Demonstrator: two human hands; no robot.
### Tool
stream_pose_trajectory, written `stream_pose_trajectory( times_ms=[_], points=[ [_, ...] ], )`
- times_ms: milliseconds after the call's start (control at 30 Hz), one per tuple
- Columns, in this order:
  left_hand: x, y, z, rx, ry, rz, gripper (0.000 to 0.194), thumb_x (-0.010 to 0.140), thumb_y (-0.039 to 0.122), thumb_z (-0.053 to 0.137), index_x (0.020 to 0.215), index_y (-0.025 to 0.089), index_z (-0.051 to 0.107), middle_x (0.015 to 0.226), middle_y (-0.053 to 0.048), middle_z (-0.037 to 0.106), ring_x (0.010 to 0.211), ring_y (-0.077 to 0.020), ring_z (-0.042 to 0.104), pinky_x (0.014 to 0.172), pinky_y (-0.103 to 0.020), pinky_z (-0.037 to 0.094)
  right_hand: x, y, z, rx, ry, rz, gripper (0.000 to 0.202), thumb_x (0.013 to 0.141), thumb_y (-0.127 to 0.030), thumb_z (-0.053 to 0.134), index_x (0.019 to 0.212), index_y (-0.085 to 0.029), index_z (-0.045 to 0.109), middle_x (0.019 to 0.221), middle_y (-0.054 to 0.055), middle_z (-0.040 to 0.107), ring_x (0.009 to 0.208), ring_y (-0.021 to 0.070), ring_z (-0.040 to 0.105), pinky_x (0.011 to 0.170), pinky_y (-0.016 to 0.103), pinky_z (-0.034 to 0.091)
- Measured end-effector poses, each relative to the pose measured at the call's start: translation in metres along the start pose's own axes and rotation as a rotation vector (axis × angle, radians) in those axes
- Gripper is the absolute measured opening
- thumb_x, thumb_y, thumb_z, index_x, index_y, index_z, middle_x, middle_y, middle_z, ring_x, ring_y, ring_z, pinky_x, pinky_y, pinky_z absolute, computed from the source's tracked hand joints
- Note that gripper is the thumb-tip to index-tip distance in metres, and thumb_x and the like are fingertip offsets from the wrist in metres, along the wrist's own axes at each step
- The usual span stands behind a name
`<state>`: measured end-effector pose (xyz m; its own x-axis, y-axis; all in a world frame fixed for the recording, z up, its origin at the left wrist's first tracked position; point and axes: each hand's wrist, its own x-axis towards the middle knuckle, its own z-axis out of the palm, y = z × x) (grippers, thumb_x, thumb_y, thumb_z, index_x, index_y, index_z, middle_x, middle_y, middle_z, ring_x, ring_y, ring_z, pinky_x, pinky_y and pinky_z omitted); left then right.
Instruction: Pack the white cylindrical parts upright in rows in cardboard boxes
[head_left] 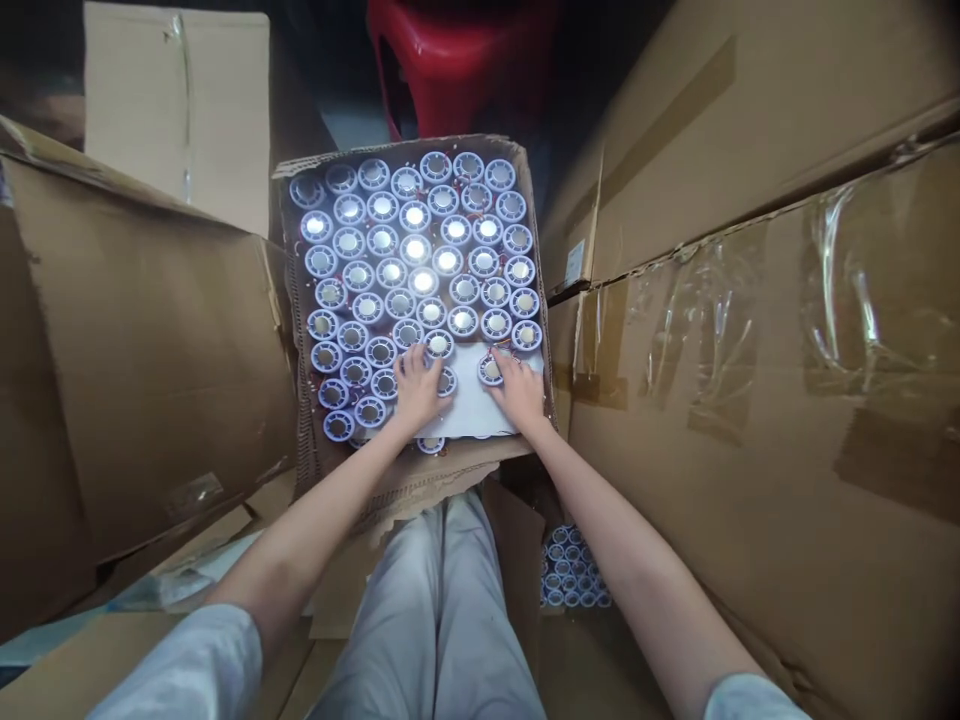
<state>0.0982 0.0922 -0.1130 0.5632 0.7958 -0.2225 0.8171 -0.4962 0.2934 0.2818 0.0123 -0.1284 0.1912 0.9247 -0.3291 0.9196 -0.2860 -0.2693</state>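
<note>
Rows of round parts (390, 272), each with a pale lilac rim, a silver disc in the middle and thin reddish wires, fill much of an open cardboard box (417, 478). My left hand (418, 392) rests among them near the front, fingers bent and apart. Its thumb touches or lies just beside one round part (448, 382), which it partly covers. To the right, my right hand (519, 388) pinches another round part (491, 371) over a white sheet (469, 410). Loose wires lie by its fingertips.
Tall cardboard cartons (750, 330) with clear tape stand close on the right, and another carton (157, 360) on the left. Behind the box is a red plastic stool (457, 60). More round parts (574, 568) lie low down by my right forearm.
</note>
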Motion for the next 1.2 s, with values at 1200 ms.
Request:
stream_pose_trajectory(
  times_ms=[1200],
  points=[
    [-0.126, -0.059, -0.036, -0.168, -0.106, -0.236, 0.055, 0.054, 0.034, 0.077, 0.106, 0.021, 0.064, 0.141, -0.013, 0.030, 0.129, -0.0388, 0.031, 0.103, -0.049, 0.034, 0.028, -0.121, -0.018, -0.242, -0.293, -0.653, 0.057, 0.072, -0.019, 0.070, 0.124, -0.020, 0.050, 0.156, 0.007, 0.005, 0.098, 0.0288, 0.057, 0.071, 0.040, 0.049]
  ],
)
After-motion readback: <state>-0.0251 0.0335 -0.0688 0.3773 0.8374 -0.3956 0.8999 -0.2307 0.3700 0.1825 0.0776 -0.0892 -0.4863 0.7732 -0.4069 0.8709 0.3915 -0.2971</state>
